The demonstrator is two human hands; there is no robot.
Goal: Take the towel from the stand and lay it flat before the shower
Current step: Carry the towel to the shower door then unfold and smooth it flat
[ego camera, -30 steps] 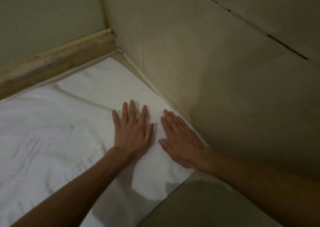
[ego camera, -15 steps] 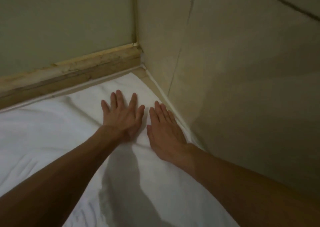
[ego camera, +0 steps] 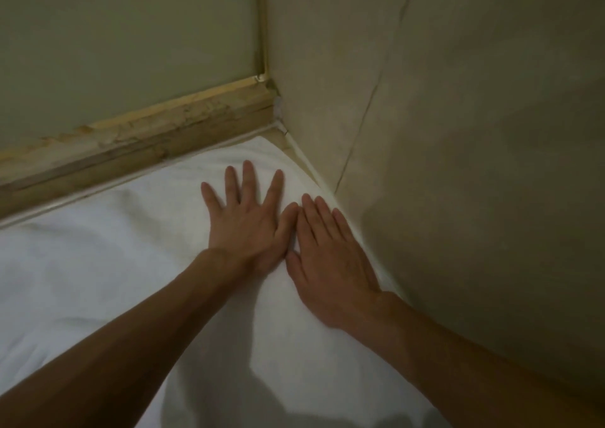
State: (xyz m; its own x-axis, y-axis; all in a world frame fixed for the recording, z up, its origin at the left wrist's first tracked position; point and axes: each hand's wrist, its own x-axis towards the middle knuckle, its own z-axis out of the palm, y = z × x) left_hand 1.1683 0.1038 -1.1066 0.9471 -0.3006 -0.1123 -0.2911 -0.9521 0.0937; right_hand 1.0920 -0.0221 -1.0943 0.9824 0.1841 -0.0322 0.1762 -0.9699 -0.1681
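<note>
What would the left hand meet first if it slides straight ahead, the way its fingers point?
The left hand lies flat on the towel, pointing toward the corner. Going on, it would likely pass the towel's far edge, then meet the wooden strip at the wall's foot. Depth is unclear.

The left hand [ego camera: 246, 223] is pressed flat, fingers spread. The right hand [ego camera: 330, 260] is laid flat beside it, fingers together.

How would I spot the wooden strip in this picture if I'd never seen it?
Find the corner where the two pale walls meet. From its foot the wooden strip runs left along the bottom of the far wall, just behind the white towel. It is the only brown, chipped thing among smooth pale surfaces.
</note>
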